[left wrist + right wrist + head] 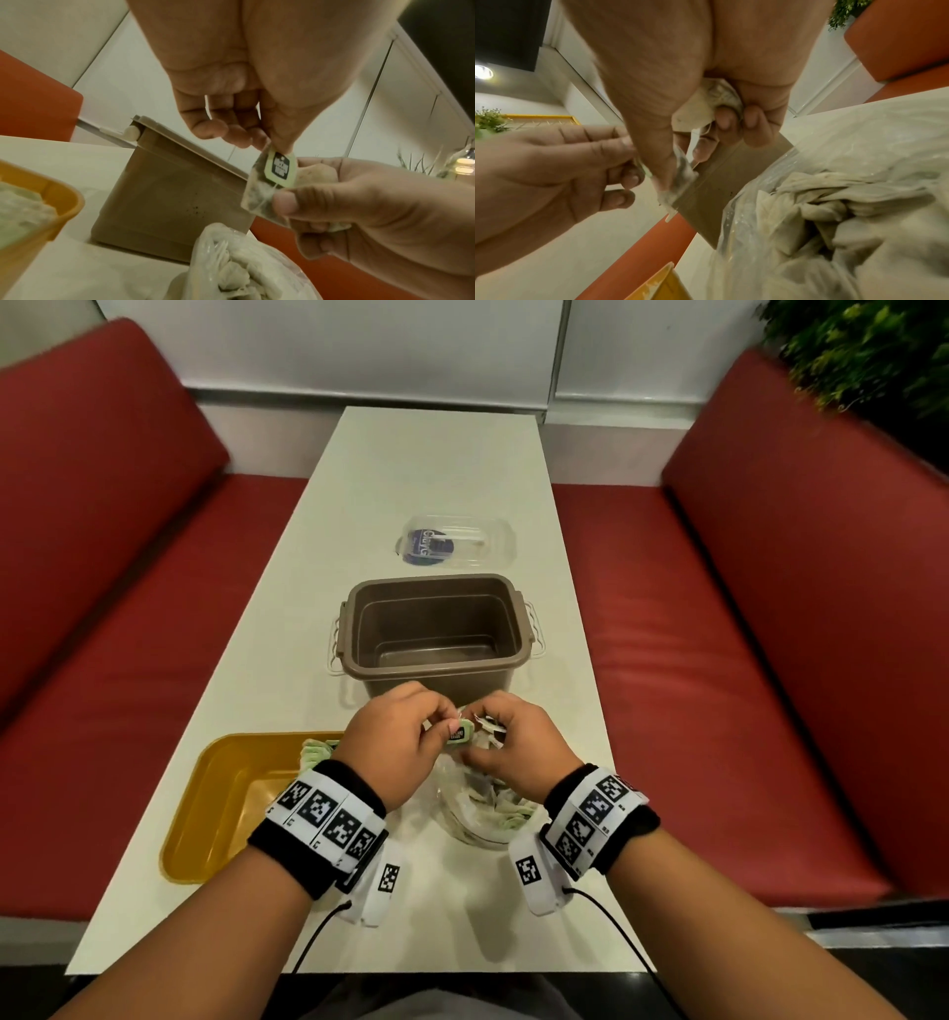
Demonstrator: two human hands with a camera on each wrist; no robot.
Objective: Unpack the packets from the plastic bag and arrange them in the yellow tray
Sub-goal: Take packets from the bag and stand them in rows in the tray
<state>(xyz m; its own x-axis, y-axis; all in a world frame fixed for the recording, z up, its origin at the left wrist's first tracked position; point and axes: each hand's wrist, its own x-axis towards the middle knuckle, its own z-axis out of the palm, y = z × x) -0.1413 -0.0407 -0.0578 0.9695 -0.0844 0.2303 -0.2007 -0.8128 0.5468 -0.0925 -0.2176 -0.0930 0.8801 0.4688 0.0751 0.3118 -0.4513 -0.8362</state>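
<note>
Both hands meet above the clear plastic bag (482, 819), which lies on the table full of pale packets (847, 203). My left hand (436, 726) pinches the green tag (280, 170) of one tea packet (257, 194) between thumb and finger. My right hand (485, 744) pinches that same packet with its thumb and keeps another packet (711, 101) bunched in its palm. The yellow tray (221, 814) sits left of the bag, with a few packets (316, 752) in its far right corner.
A brown plastic bin (436, 629) with white handles stands just beyond the hands. Its clear lid (457, 541) lies farther back on the white table (426, 464). Red benches (719, 660) flank the table on both sides.
</note>
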